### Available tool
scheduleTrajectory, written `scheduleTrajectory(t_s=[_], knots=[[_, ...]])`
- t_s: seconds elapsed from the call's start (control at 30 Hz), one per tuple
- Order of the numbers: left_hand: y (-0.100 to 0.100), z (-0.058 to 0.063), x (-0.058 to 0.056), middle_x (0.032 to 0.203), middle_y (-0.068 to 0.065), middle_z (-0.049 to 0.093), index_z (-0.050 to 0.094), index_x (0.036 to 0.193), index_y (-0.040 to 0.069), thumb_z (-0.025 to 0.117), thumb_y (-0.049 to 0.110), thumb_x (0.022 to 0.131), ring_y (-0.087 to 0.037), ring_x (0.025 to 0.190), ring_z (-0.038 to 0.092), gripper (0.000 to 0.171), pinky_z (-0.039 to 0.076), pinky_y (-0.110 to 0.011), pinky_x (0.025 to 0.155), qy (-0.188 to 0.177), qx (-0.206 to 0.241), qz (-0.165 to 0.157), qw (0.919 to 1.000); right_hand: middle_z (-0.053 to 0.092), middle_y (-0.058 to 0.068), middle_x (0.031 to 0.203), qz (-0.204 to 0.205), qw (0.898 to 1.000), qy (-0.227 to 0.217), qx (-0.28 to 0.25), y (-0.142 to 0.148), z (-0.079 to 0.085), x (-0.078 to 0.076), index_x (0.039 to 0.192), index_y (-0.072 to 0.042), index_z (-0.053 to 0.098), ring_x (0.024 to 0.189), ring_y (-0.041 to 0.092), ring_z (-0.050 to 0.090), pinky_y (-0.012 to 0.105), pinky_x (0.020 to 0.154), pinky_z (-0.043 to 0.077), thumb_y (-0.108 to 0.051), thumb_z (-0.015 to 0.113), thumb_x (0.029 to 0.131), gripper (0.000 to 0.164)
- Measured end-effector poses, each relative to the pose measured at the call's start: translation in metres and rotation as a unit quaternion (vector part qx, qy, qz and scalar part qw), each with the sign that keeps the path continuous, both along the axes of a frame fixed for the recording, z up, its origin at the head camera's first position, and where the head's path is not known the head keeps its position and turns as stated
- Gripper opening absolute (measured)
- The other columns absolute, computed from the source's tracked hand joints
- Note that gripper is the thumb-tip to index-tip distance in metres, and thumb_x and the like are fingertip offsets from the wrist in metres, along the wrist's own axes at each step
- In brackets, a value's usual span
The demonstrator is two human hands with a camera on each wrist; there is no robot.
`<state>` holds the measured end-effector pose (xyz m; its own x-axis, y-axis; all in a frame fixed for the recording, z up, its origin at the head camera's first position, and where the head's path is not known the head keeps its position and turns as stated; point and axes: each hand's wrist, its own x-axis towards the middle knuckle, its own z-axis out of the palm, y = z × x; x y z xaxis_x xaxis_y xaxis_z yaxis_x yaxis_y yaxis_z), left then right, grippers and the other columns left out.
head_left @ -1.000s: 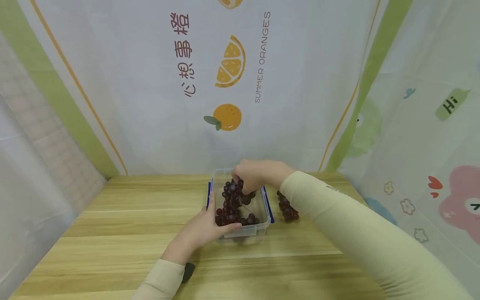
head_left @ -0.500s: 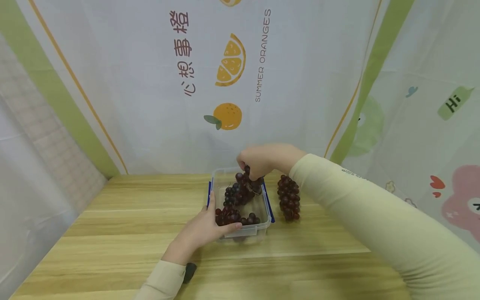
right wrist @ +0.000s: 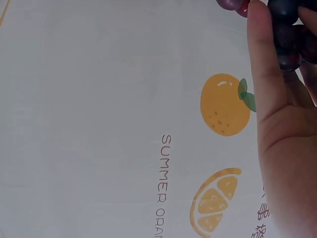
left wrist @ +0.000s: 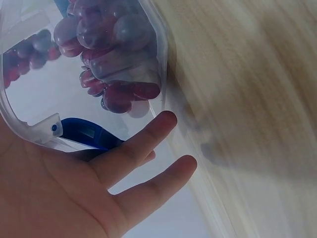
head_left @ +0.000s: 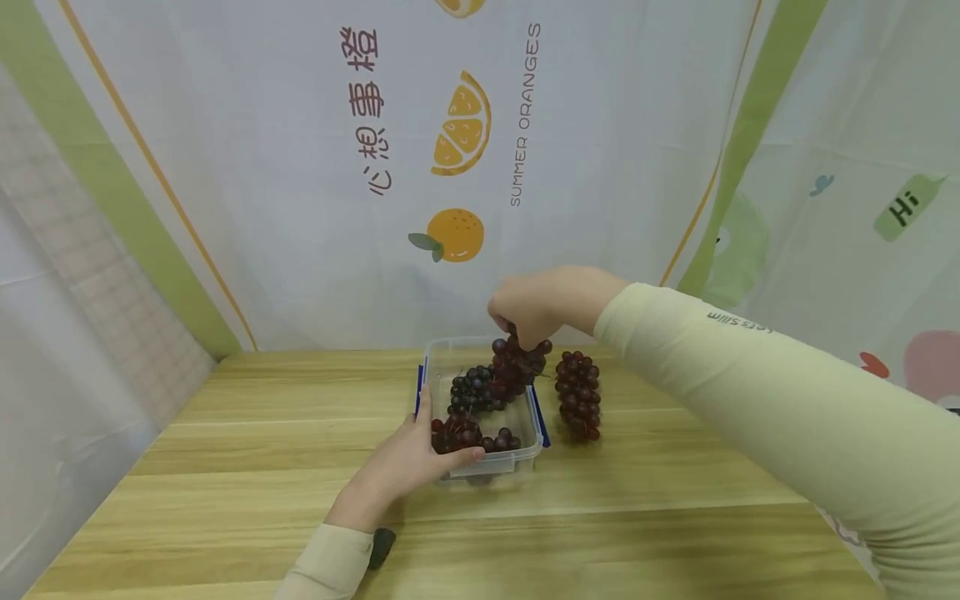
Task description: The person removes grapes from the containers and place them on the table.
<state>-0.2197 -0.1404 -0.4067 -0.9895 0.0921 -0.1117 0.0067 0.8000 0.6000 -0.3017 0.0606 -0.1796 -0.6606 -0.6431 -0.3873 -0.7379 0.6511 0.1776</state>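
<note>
My left fingers (left wrist: 138, 142) spread against the box (head_left: 517, 455) | my right fingers (right wrist: 262, 49) pinch a grape bunch (head_left: 513, 368) | slack pinch could drop it

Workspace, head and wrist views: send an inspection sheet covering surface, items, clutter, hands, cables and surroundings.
Surface: wood-grain table.
Job's things: unlidded clear container, with a black bunch and red grapes inside; separate bunch on the table to its right.
Clutter: dark object beside the left sleeve, unidentifiable.
Hands: left hand rests on the container's near-left corner; right hand grips a reddish bunch.
Cables: nothing seen.
Surroundings: orange-printed cloth behind.
</note>
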Motion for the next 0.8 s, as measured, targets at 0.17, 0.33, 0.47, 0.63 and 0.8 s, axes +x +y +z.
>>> scheduleTrajectory(t_s=[0.17, 0.33, 0.47, 0.63, 0.8], knots=[[-0.001, -0.001, -0.001, 0.165, -0.028, 0.044, -0.015, 0.171, 0.016, 0.068, 0.087, 0.08, -0.048, 0.14, 0.059, 0.142, 0.057, -0.061, 0.101, 0.002, -0.001, -0.002, 1.0, 0.057, 0.001, 0.087, -0.015, 1.0, -0.004, 0.009, 0.006, 0.009, 0.001, 0.093, -0.012, 0.063, 0.073, 0.016, 0.044, 0.032, 0.067, 0.039, 0.006, 0.06, 0.088, 0.019], [-0.001, -0.002, -0.003, 0.167, -0.03, 0.039, -0.015, 0.171, 0.017, 0.068, 0.089, 0.079, -0.049, 0.143, 0.056, 0.143, 0.055, -0.061, 0.105, 0.005, -0.002, 0.0, 1.0, 0.061, 0.004, 0.097, -0.034, 0.999, -0.008, 0.002, 0.016, 0.019, 0.001, 0.102, -0.01, 0.066, 0.077, 0.017, 0.049, 0.031, 0.068, 0.043, 0.005, 0.062, 0.088, 0.021], [-0.001, -0.003, -0.003, 0.167, -0.031, 0.039, -0.015, 0.171, 0.016, 0.067, 0.089, 0.079, -0.05, 0.143, 0.055, 0.143, 0.056, -0.062, 0.104, 0.006, -0.005, 0.002, 1.0, 0.065, 0.007, 0.099, -0.053, 0.998, -0.018, 0.002, 0.025, 0.026, 0.001, 0.106, -0.009, 0.068, 0.07, 0.015, 0.052, 0.029, 0.063, 0.045, 0.004, 0.062, 0.088, 0.023], [-0.001, -0.003, -0.004, 0.167, -0.031, 0.038, -0.015, 0.171, 0.016, 0.067, 0.089, 0.079, -0.049, 0.138, 0.059, 0.143, 0.06, -0.058, 0.095, 0.006, -0.011, 0.002, 0.9999, 0.063, 0.006, 0.092, -0.083, 0.996, -0.035, 0.0, 0.038, 0.035, -0.002, 0.11, -0.008, 0.065, 0.062, 0.014, 0.05, 0.027, 0.059, 0.044, 0.005, 0.061, 0.089, 0.025], [-0.001, -0.002, -0.003, 0.168, -0.031, 0.036, -0.015, 0.171, 0.017, 0.067, 0.09, 0.079, -0.048, 0.13, 0.066, 0.143, 0.062, -0.053, 0.085, 0.002, -0.011, 0.002, 0.9999, 0.065, 0.007, 0.09, -0.096, 0.994, -0.047, -0.008, 0.054, 0.041, -0.005, 0.111, -0.007, 0.065, 0.061, 0.014, 0.052, 0.027, 0.06, 0.044, 0.004, 0.061, 0.089, 0.026]])
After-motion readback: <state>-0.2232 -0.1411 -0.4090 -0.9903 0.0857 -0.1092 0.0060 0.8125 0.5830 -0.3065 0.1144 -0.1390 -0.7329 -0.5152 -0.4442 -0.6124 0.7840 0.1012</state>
